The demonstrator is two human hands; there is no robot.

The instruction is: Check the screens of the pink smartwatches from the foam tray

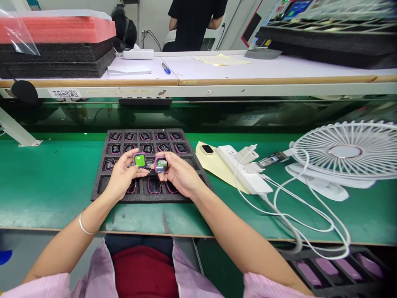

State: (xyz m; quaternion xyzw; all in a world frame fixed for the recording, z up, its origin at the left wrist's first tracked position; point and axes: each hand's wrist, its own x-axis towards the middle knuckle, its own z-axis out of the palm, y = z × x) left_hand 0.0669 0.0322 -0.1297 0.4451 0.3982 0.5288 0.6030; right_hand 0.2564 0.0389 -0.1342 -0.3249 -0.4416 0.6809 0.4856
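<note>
My left hand (123, 173) is closed on a purple-rimmed smartwatch body (140, 160) whose screen glows green. Close beside it, my right hand (180, 174) grips a second smartwatch body (161, 164), its darker screen showing some text and a green patch. Both are held above a dark foam tray (198, 190) with rows of square pockets. Several more purple-rimmed watch bodies sit in the pockets, such as one watch (154, 186) in the front row with a dark screen. My hands hide part of the middle rows.
To the right lie a yellow sheet (229, 177) with a pale watch (206, 149), a white power strip (243, 171), tangled cables and a white fan (344, 151). A shelf (182, 74) crosses behind, bearing foam stacks (58, 58). A person (197, 25) in black is beyond. Another tray (335, 269) sits below right.
</note>
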